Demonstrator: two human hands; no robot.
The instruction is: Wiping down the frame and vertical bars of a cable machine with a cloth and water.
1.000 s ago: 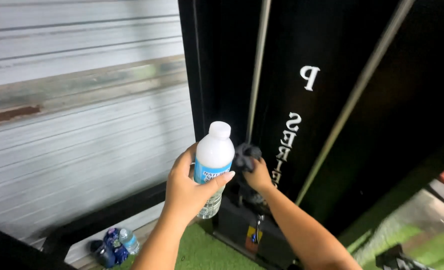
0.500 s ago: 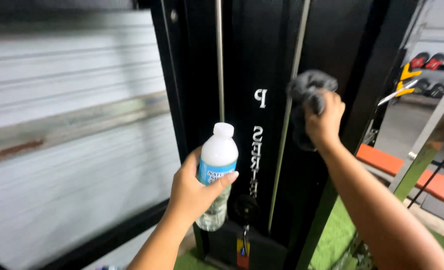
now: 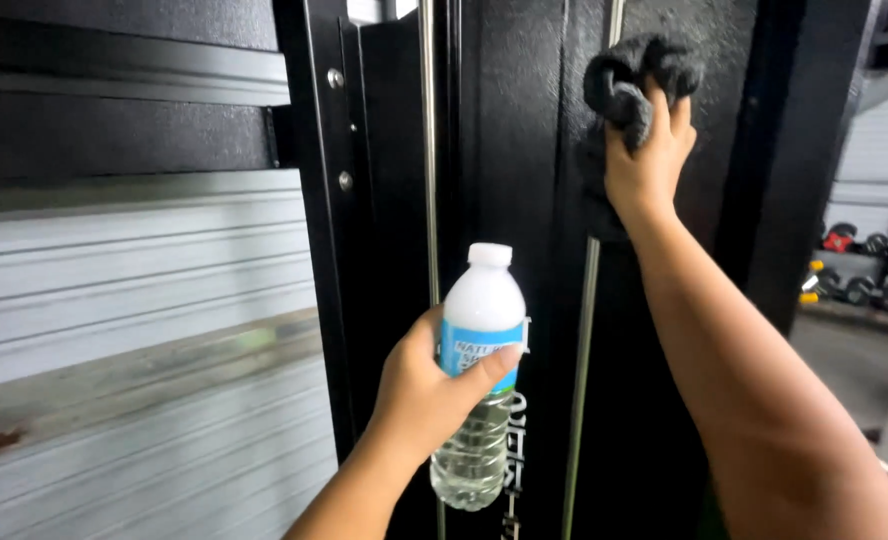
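In front of the black panel (image 3: 524,130), nearest the camera, the left hand (image 3: 426,388) is wrapped around a bottle (image 3: 481,375), fingers closed on its blue label with the thumb across the front. The bottle stands upright, white cap on top, its upper part cloudy white and its lower part clear with water showing. It is held just clear of the panel, low on it and between the panel's two steel rods.

Farther up the panel, the right hand (image 3: 649,155) is clamped on a dark grey cloth (image 3: 629,85), bunched above the fingers and pressed against the right rod (image 3: 589,330) near the panel's top. Part of the cloth hangs down beside the wrist, over the rod.

The left rod (image 3: 429,150) runs straight down the panel, just left of the bottle. Left of the panel is a black post (image 3: 314,200) with bolts, then a grey shutter (image 3: 114,350). Far right of the panel, dumbbells (image 3: 864,270) sit on a rack, blurred.
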